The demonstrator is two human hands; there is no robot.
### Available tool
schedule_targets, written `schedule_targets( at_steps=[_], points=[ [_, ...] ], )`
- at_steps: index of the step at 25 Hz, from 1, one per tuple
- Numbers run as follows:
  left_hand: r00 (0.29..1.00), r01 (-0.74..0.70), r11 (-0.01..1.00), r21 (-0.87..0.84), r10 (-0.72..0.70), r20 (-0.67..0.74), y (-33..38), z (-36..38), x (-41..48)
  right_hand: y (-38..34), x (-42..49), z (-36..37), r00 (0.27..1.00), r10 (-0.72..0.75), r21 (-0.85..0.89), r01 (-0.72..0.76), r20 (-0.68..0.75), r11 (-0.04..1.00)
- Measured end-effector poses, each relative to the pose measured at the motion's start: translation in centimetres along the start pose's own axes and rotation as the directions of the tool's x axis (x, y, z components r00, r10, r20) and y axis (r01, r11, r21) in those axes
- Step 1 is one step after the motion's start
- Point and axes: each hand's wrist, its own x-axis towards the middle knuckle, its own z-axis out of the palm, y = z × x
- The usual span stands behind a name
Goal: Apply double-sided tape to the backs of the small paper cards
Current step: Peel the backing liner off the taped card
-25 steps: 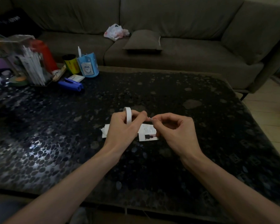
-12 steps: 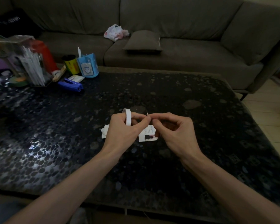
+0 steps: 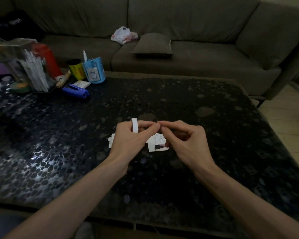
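Over the table (image 3: 197, 94), right hand (image 3: 185, 144) now touches left hand (image 3: 128, 140) holding tape (image 3: 134, 125).

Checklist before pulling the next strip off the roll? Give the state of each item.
1. Grip of left hand on tape roll: ok, fingers curled round it.
2. Grip of right hand on tape end: ok, pinched at the fingertips, close to the left fingertips.
3. Tape drawn out for a strip: not ok, almost none shows between the hands.
4. Back of the visible card facing up: not ok, its printed side shows.
5. The card stack close by: ok, it lies on the table, partly under the left hand.
6. Whether the tape end is flat or folded: cannot tell, too small.
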Motion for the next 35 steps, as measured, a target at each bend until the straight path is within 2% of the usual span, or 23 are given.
schedule_targets(
  at_steps=[14,21,35],
  points=[
    [0.993,0.118,0.993,-0.017,-0.118,-0.018,0.08,-0.21,0.27,0.28,0.01,0.19,0.999,0.009,-0.02,-0.008,0.038,1.0],
    [0.995,0.094,0.996,-0.009,-0.094,-0.013,-0.08,-0.25,0.32,0.16,-0.03,0.21,0.999,0.009,0.019,-0.01,0.037,1.0],
    [0.999,0.039,0.998,-0.046,-0.039,-0.007,-0.25,-0.2,0.3,0.16,-0.08,0.21,0.999,-0.001,-0.015,0.001,0.051,1.0]
  ],
)
